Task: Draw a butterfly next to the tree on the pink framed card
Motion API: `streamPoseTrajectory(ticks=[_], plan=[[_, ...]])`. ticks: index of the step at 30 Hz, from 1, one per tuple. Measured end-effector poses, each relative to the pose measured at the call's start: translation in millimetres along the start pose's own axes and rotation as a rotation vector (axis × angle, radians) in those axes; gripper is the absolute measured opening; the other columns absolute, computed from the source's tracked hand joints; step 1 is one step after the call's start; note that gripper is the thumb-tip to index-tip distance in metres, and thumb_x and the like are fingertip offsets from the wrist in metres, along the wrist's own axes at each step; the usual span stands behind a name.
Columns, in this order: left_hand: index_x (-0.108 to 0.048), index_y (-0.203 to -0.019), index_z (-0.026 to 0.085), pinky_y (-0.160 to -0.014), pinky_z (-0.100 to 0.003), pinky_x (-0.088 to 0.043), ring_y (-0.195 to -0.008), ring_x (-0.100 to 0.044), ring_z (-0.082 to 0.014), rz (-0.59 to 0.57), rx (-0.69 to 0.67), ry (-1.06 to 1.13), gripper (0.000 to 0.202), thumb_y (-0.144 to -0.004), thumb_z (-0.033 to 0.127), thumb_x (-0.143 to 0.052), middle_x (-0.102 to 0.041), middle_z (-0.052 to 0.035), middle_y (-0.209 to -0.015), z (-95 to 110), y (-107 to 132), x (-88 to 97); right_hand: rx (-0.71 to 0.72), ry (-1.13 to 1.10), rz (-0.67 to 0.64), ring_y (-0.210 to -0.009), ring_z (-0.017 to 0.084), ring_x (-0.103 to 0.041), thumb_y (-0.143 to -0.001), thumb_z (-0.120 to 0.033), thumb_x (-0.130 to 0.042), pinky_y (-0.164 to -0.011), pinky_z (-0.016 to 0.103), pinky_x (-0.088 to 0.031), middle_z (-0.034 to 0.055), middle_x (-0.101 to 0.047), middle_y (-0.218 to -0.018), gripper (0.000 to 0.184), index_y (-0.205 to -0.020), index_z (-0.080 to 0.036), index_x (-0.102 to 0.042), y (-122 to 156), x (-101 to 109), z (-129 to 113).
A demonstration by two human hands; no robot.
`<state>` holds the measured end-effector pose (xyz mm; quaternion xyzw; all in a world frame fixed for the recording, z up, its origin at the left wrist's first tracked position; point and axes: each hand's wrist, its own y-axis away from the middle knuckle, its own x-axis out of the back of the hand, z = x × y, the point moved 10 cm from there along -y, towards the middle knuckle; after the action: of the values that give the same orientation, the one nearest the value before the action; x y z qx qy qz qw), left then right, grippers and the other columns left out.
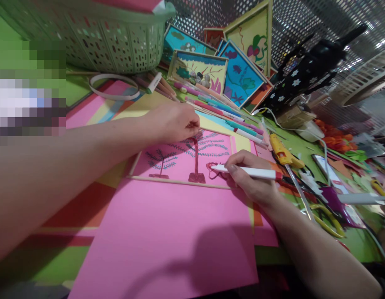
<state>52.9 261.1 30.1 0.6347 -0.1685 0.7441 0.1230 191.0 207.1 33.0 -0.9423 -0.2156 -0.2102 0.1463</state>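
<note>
My right hand (253, 176) grips a white felt-tip pen (261, 172) with a red end. Its tip touches a small red outline (212, 167) on a pink sheet (176, 220). Beside that outline are a drawn tree with a dark red trunk (196, 158) and a smaller plant (161, 166) with leafy branches. A thin wooden frame (180, 182) surrounds the drawing. My left hand (175, 120) rests at the frame's top edge, over part of the tall tree's crown. Its fingers are curled closed, and what they hold, if anything, is hidden.
A pale green basket (117, 41) stands at the back left, near a tape ring (114, 86). Framed pictures (242, 74) lean behind several loose pens (217, 108). To the right lie a yellow glue gun (282, 151), yellow-handled scissors (329, 220) and orange paper pieces (336, 135).
</note>
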Motion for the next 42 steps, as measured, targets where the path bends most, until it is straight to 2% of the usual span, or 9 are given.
streamPoseTrajectory(ticks=[4, 11, 20, 24, 30, 37, 42], plan=[[-0.073, -0.097, 0.015, -0.067, -0.029, -0.039, -0.082, -0.061, -0.0205, 0.005, 0.000, 0.002, 0.033, -0.089, 0.030, -0.044, -0.069, -0.0064, -0.090, -1.6, -1.5, -1.9, -0.008, 0.008, -0.044, -0.048, 0.009, -0.051, -0.078, -0.026, -0.061, -0.046, 0.022, -0.039, -0.0023, -0.061, -0.059, 0.011, -0.068, -0.020, -0.059, -1.3, -5.1, -2.0], [-0.072, -0.098, 0.016, -0.069, -0.029, -0.040, -0.086, -0.061, -0.0208, 0.005, -0.002, 0.014, 0.032, -0.089, 0.029, -0.044, -0.069, -0.0058, -0.092, -1.6, -2.4, -2.2, -0.020, -0.002, 0.020, -0.051, 0.010, -0.053, -0.076, -0.023, -0.059, -0.047, 0.023, -0.040, -0.0025, -0.059, -0.057, 0.010, -0.067, -0.020, -0.058, 0.4, 3.1, 2.6], [-0.072, -0.100, 0.015, -0.067, -0.029, -0.040, -0.085, -0.062, -0.0214, -0.001, 0.021, 0.004, 0.032, -0.088, 0.029, -0.046, -0.070, -0.0065, -0.093, -3.2, -1.9, -2.2, -0.010, 0.049, -0.010, -0.049, 0.010, -0.053, -0.076, -0.026, -0.060, -0.046, 0.023, -0.040, -0.0018, -0.061, -0.057, 0.012, -0.066, -0.020, -0.059, -0.6, -0.5, -0.8], [-0.072, -0.099, 0.016, -0.068, -0.029, -0.040, -0.086, -0.062, -0.0211, 0.001, 0.017, 0.002, 0.031, -0.089, 0.030, -0.046, -0.070, -0.0062, -0.093, -3.5, -3.2, -3.2, -0.011, 0.028, 0.039, -0.050, 0.011, -0.055, -0.076, -0.024, -0.057, -0.047, 0.024, -0.042, -0.0017, -0.062, -0.056, 0.011, -0.065, -0.020, -0.057, -0.1, 4.5, -0.8], [-0.072, -0.099, 0.017, -0.066, -0.027, -0.038, -0.083, -0.060, -0.0188, 0.017, 0.005, -0.006, 0.033, -0.090, 0.031, -0.043, -0.069, -0.0050, -0.091, -2.4, -0.9, 0.4, 0.035, 0.072, 0.127, -0.042, 0.008, -0.048, -0.075, -0.023, -0.056, -0.041, 0.022, -0.038, -0.0044, -0.055, -0.050, 0.012, -0.063, -0.020, -0.056, -2.2, 13.3, -9.3], [-0.072, -0.093, 0.019, -0.063, -0.028, -0.037, -0.080, -0.059, -0.0184, 0.032, -0.008, 0.001, 0.031, -0.088, 0.032, -0.044, -0.069, -0.0043, -0.088, -2.8, -1.3, -0.5, 0.070, 0.133, 0.212, -0.043, 0.009, -0.051, -0.074, -0.021, -0.056, -0.042, 0.023, -0.040, -0.0042, -0.055, -0.050, 0.012, -0.062, -0.021, -0.057, -2.2, 23.0, -13.1], [-0.072, -0.095, 0.016, -0.064, -0.029, -0.037, -0.080, -0.058, -0.0187, 0.031, -0.035, 0.008, 0.033, -0.090, 0.031, -0.042, -0.069, -0.0067, -0.091, -0.8, -0.1, -0.4, 0.057, 0.120, 0.267, -0.043, 0.010, -0.053, -0.074, -0.021, -0.057, -0.042, 0.022, -0.042, -0.0040, -0.057, -0.050, 0.012, -0.062, -0.020, -0.058, -1.5, 29.0, -12.6]])
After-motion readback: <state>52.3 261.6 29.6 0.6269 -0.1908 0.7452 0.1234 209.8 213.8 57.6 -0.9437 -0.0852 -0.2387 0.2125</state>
